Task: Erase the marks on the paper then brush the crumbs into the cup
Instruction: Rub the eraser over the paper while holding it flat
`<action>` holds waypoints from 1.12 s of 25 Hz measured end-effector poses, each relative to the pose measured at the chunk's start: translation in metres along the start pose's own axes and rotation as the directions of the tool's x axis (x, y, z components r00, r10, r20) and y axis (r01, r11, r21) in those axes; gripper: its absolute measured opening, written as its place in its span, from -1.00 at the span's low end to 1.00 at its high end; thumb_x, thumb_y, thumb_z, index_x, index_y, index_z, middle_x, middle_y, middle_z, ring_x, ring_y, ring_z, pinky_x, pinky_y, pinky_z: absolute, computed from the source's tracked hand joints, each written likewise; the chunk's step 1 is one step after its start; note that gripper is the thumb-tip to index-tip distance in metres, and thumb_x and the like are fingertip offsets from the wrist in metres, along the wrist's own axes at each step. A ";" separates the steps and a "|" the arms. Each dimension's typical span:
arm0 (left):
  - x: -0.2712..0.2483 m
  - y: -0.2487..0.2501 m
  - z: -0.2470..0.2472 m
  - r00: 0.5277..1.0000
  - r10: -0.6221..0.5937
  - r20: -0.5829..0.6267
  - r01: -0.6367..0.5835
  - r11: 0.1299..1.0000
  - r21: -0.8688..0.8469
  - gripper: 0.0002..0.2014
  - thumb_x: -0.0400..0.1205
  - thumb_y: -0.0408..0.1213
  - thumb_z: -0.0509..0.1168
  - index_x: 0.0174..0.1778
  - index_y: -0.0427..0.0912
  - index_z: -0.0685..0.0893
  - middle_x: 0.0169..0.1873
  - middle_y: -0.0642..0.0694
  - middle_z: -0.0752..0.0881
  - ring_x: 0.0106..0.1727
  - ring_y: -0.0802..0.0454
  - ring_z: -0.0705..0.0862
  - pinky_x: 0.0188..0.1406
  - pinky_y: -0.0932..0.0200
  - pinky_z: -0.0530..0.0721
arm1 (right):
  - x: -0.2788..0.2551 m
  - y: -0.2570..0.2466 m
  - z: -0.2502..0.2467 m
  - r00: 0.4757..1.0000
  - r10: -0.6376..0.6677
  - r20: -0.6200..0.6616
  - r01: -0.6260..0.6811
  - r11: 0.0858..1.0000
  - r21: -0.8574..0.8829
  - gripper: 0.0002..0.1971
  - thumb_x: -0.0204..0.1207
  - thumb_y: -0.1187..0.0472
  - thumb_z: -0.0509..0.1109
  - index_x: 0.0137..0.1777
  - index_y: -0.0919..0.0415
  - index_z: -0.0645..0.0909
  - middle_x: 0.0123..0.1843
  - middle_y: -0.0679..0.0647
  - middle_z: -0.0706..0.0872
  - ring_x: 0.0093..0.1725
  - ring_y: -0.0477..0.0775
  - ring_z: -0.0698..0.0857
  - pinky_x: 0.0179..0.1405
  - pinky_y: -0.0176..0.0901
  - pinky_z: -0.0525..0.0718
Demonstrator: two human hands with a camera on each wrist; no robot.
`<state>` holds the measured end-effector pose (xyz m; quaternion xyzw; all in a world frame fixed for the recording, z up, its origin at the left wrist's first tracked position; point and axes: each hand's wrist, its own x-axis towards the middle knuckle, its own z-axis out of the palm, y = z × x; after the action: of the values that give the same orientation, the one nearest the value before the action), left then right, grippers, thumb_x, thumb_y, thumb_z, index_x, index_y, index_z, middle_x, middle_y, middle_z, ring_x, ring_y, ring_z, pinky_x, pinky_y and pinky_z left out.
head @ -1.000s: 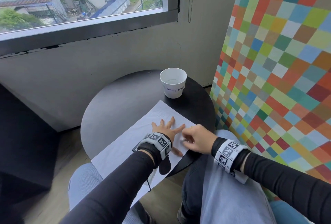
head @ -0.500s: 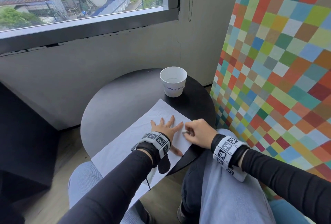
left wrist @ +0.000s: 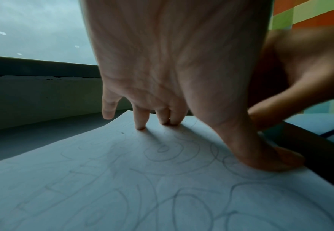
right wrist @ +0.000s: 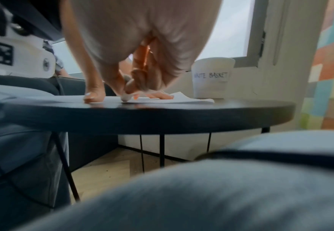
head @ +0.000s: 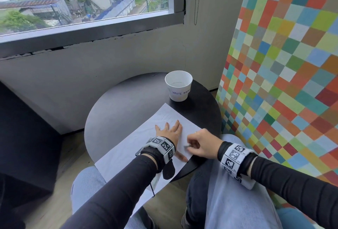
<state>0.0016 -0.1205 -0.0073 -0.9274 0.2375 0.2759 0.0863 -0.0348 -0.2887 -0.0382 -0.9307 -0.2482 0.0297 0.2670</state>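
A white sheet of paper [head: 128,153] with faint pencil scribbles [left wrist: 162,156] lies across the round black table [head: 128,104] and hangs over its near edge. My left hand [head: 171,131] lies flat on the paper, fingers spread, pressing it down. Just to its right, my right hand [head: 197,143] pinches a small whitish eraser [right wrist: 125,96] whose tip touches the paper near the table's near-right edge. A white paper cup [head: 178,86] labelled "WASTE BASKET" stands upright at the table's far right, beyond the paper's far corner.
A multicoloured checkered wall [head: 283,64] rises close on the right. A grey wall under a window [head: 82,0] is behind the table. My knees in light jeans [head: 228,201] sit under the table's near edge. Dark seating [head: 22,137] stands at left.
My right hand with the eraser has slid back towards me along the paper's right edge, after moving forward half a second ago. The left hand stays pressed on the sheet.
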 end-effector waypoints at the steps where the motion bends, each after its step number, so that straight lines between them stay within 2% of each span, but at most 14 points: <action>1: -0.001 0.000 -0.001 1.000 0.001 0.001 -0.001 1.000 -0.008 0.39 0.30 0.45 0.45 0.74 -0.13 -0.31 0.73 0.02 -0.29 0.74 -0.27 -0.13 0.57 -0.58 -0.02 | 0.004 0.008 -0.004 0.997 0.061 -0.054 -0.062 0.998 -0.012 -0.78 0.40 0.10 0.43 -0.36 0.19 0.54 -0.51 -0.14 0.51 -0.45 -0.07 0.49 -0.34 -0.18 0.54; 4: -0.003 0.000 -0.002 1.000 0.004 0.011 -0.004 1.000 -0.016 0.38 0.31 0.43 0.46 0.74 -0.12 -0.31 0.73 0.04 -0.29 0.74 -0.26 -0.14 0.57 -0.58 -0.06 | 0.008 0.024 -0.014 0.947 0.248 -0.205 -0.254 0.967 -0.002 -0.76 0.40 0.16 0.44 -0.39 0.11 0.45 -0.53 -0.11 0.49 -0.42 0.02 0.52 -0.27 -0.07 0.59; 6: -0.004 -0.001 -0.003 1.000 0.015 0.014 -0.015 1.000 0.004 0.37 0.31 0.43 0.46 0.74 -0.11 -0.31 0.73 0.04 -0.29 0.74 -0.26 -0.14 0.57 -0.59 -0.07 | 0.005 0.024 -0.017 0.922 0.268 -0.280 -0.266 0.963 0.046 -0.74 0.43 0.17 0.43 -0.41 0.12 0.43 -0.56 -0.09 0.49 -0.44 0.02 0.52 -0.30 -0.07 0.58; 9: -0.005 -0.006 -0.001 0.998 0.059 0.019 -0.060 0.997 0.041 0.37 0.31 0.42 0.47 0.74 -0.10 -0.30 0.73 0.03 -0.28 0.74 -0.25 -0.13 0.57 -0.59 -0.13 | -0.001 0.025 -0.023 0.908 0.221 -0.357 -0.202 0.975 0.092 -0.74 0.50 0.17 0.41 -0.37 0.17 0.48 -0.50 -0.06 0.48 -0.42 -0.09 0.48 -0.34 -0.16 0.48; 15: -0.020 -0.017 0.006 0.975 0.217 0.050 -0.222 0.968 0.116 0.36 0.32 0.31 0.54 0.74 -0.04 -0.30 0.72 0.08 -0.30 0.74 -0.22 -0.18 0.62 -0.50 -0.06 | -0.002 0.017 -0.016 0.973 0.041 -0.226 -0.013 0.992 0.122 -0.89 0.48 0.17 0.51 -0.19 0.19 0.67 -0.36 -0.03 0.63 -0.38 -0.15 0.54 -0.30 -0.49 0.43; 19: -0.022 -0.022 0.006 0.953 0.291 0.082 -0.300 0.943 0.144 0.34 0.32 0.26 0.57 0.74 0.04 -0.31 0.71 0.14 -0.32 0.74 -0.17 -0.23 0.59 -0.50 -0.01 | -0.003 0.010 -0.015 0.998 0.015 -0.067 -0.003 0.984 0.180 -0.86 0.45 0.19 0.52 -0.08 0.18 0.64 -0.38 -0.09 0.63 -0.38 -0.10 0.57 -0.35 -0.48 0.48; 22: -0.018 -0.027 0.000 0.937 0.331 0.115 -0.348 0.919 0.186 0.33 0.32 0.25 0.57 0.74 0.07 -0.28 0.71 0.15 -0.32 0.74 -0.13 -0.25 0.60 -0.51 -0.04 | -0.005 0.008 -0.012 1.000 0.021 -0.005 -0.020 0.987 0.161 -0.86 0.44 0.18 0.52 -0.15 0.19 0.62 -0.42 -0.13 0.59 -0.40 -0.10 0.55 -0.37 -0.46 0.48; 25: -0.015 -0.029 0.001 0.948 0.302 0.100 -0.315 0.936 0.155 0.22 0.41 0.27 0.50 0.73 0.12 -0.28 0.71 0.06 -0.35 0.73 -0.10 -0.29 0.59 -0.52 -0.12 | -0.007 0.009 -0.011 0.999 0.045 0.008 -0.045 0.972 0.229 -0.85 0.42 0.21 0.53 -0.22 0.23 0.62 -0.44 -0.12 0.59 -0.42 -0.13 0.54 -0.37 -0.44 0.48; 28: -0.013 -0.025 0.008 0.969 0.237 0.062 -0.242 0.967 0.080 0.16 0.46 0.34 0.39 0.73 0.12 -0.28 0.71 -0.03 -0.37 0.73 -0.10 -0.30 0.61 -0.50 -0.09 | -0.010 0.008 -0.012 0.997 0.015 0.073 -0.036 0.955 0.293 -0.86 0.41 0.20 0.55 -0.26 0.17 0.63 -0.44 -0.10 0.61 -0.43 -0.16 0.53 -0.37 -0.41 0.49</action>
<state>0.0006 -0.0918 -0.0061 -0.8798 0.3574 0.2975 0.0987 -0.0377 -0.3051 -0.0331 -0.8822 -0.2381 0.1025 0.3930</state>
